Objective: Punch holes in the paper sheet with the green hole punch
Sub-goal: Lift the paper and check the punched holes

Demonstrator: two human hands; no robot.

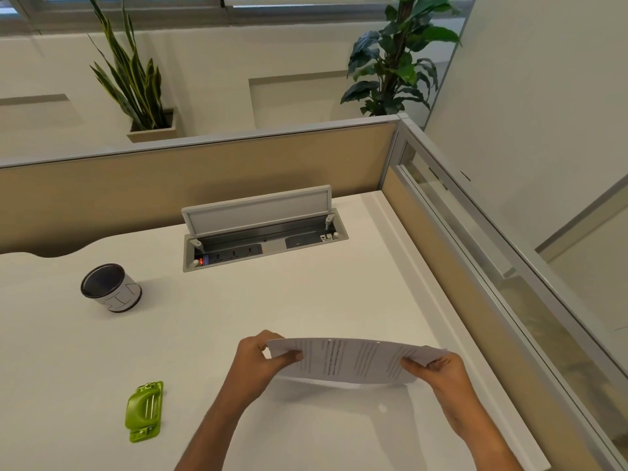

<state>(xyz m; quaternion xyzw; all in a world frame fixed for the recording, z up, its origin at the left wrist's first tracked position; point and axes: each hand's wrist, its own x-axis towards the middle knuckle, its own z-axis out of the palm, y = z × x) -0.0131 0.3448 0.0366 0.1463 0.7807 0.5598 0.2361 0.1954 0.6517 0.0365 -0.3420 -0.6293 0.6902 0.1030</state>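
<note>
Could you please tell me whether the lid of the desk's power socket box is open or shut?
Open: the lid stands raised at the back, with the sockets exposed beneath.

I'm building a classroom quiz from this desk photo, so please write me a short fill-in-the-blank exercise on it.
1. Both hands hold the ____ above the desk.
2. The hole punch is coloured ____.
3. The pen cup stands on the person's ____ side.
4. The lid of the socket box is ____.

Missing words: paper sheet; green; left; open

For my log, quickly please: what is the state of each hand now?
Left hand: closed on the left end of the paper sheet.
Right hand: closed on the sheet's right end.
</note>
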